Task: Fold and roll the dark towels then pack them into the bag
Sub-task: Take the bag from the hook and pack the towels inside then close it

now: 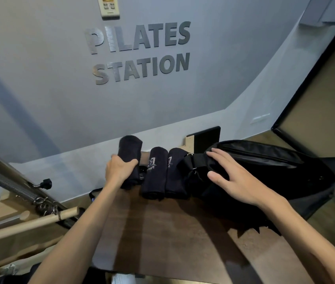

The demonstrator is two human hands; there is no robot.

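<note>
Towels rolled and lined up, bag steadied for packing.

We grip one rolled towel [130, 158] with our left hand [119, 169], fingers curled round its middle, lifted a little off the worktop [162, 232] so it can travel toward the bag [265, 171]. Two more rolled towels [154, 173] lie side by side just beside the bag's strap end (handy for the next grabs). Our right hand [236, 179] rests flat and spread on the bag, holding nothing, likely pinning it while we find the opening.
</note>
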